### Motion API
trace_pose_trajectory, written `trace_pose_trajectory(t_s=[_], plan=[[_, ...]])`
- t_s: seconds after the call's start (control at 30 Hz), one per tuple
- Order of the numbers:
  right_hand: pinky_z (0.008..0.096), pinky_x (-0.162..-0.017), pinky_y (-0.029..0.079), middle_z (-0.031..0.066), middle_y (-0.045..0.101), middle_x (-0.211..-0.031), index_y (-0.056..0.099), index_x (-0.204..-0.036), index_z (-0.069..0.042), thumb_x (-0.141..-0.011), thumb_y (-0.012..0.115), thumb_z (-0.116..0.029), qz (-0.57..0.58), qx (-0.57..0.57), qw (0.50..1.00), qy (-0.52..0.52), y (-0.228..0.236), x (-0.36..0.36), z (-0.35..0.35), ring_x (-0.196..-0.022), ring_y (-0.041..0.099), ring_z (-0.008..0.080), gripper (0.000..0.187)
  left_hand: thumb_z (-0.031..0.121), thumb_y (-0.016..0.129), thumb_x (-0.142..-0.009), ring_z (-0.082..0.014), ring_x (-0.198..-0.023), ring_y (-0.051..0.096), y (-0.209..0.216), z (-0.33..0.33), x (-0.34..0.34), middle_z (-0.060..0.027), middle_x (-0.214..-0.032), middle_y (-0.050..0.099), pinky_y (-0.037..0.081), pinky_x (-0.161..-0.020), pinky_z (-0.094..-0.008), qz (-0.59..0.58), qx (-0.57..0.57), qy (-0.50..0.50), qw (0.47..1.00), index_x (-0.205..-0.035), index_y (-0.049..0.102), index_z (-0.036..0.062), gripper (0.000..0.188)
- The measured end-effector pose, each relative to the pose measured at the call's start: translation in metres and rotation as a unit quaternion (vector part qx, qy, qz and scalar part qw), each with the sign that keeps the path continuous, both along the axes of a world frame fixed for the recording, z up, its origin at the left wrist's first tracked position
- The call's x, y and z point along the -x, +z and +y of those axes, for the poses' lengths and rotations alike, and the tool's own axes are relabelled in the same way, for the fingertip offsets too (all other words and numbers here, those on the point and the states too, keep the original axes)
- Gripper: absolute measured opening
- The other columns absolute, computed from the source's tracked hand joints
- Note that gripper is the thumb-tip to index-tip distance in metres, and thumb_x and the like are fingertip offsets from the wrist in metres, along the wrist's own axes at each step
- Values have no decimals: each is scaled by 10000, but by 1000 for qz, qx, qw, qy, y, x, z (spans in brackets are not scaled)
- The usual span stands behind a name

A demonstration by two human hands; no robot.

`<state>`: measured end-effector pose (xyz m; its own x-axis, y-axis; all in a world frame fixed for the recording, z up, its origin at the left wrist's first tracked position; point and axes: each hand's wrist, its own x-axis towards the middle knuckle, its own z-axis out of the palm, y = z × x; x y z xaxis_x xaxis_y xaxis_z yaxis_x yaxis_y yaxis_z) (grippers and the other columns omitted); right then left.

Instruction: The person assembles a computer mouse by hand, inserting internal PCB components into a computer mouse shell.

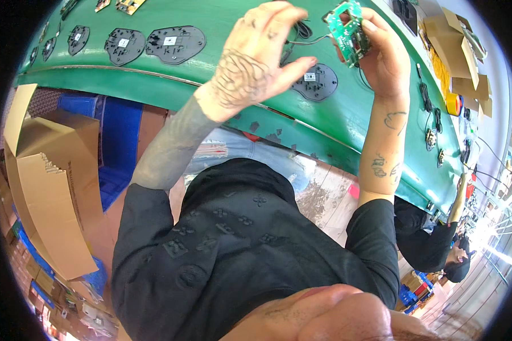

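My right hand (385,57) grips a green circuit board (346,35) by its edge, raised over the green work surface. A thin grey cable (316,41) runs from the board toward a dark coil of cable (302,29) behind my left hand. My left hand (253,59) hovers left of the board, fingers and thumb apart, with nothing visible in it. Below the board lies a black plastic base plate (323,84) with a white label, partly hidden by my left thumb. Two more black base plates (179,46) (125,48) rest to the left.
Further base plates (78,40) line the green bench (222,17). Cables with small boards (430,138) lie along its right side. Open cardboard boxes (57,193) stand at lower left, another box (452,48) beyond the bench. A co-worker (432,241) sits at far right.
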<state>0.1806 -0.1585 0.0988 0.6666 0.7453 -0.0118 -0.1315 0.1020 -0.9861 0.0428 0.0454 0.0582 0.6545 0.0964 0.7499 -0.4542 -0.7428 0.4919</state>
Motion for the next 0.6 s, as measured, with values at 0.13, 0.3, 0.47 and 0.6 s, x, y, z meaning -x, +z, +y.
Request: trace_pose_trajectory(t_s=[0.13,0.3,0.47,0.6], plan=[[314,-690,494,136,685,-1053,579,-1251,14,-1043,469,-298,28,3,986,-167,-32,5,-37,-835,638,188,391,194,815,-778,-296,-989,586,-10,-24,10,-99,-1076,609,505,-878,-382,170,-69,-34,982,-1048,648,50,349],[253,-675,478,87,686,-1077,579,-1297,-21,-1032,547,-221,83,50,971,-217,-69,26,-64,-865,616,123,333,191,779,-812,-287,-964,585,-31,-13,10,-67,-1057,623,506,-870,-379,215,-130,-82,965,-1027,683,81,260],[199,-676,475,-12,661,-1009,598,-1227,-56,-988,620,-135,132,39,961,-239,-44,39,-44,-807,580,56,253,179,773,-827,-281,-1027,596,-24,-13,-17,-66,-1121,641,502,-898,-383,207,-185,-134,951,-1059,700,86,260],[201,-659,492,-16,670,-1014,586,-1223,-80,-988,635,-134,92,25,967,-235,-50,38,-48,-812,597,56,246,158,776,-820,-266,-1017,596,-16,-32,-18,-60,-1080,633,494,-890,-394,225,-184,-134,947,-1002,727,112,194]])
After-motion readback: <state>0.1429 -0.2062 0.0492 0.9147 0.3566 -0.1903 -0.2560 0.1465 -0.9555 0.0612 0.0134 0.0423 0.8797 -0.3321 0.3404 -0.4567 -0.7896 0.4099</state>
